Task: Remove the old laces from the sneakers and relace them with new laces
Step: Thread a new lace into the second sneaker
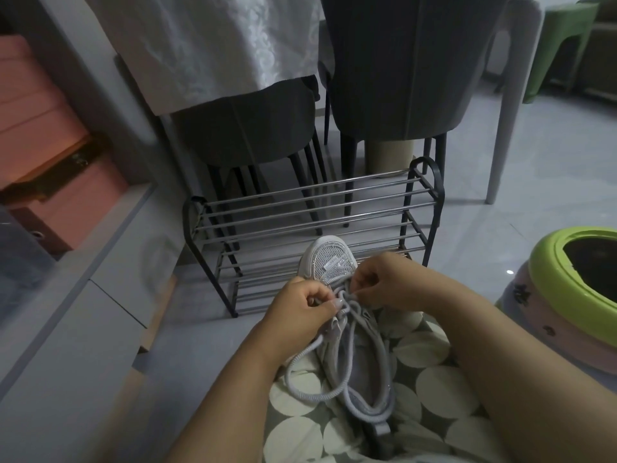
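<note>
A white mesh sneaker (pixel 329 260) lies on my lap with its toe pointing away from me, over a cloth with large pale dots (pixel 430 379). A grey lace (pixel 359 392) is threaded near the toe end, and its long loose loops trail down toward me over the shoe. My left hand (pixel 300 307) pinches a strand of the lace at the left eyelets. My right hand (pixel 384 282) pinches the lace just right of it, above the tongue. The two hands almost touch, and the eyelets under them are hidden.
A low black metal shoe rack (pixel 314 208) stands directly beyond the sneaker. Dark chairs (pixel 394 78) and a white tablecloth (pixel 213 45) are behind it. A green-rimmed stool (pixel 547 279) sits at the right, pink boxes (pixel 43 135) at the left. Grey tiled floor surrounds me.
</note>
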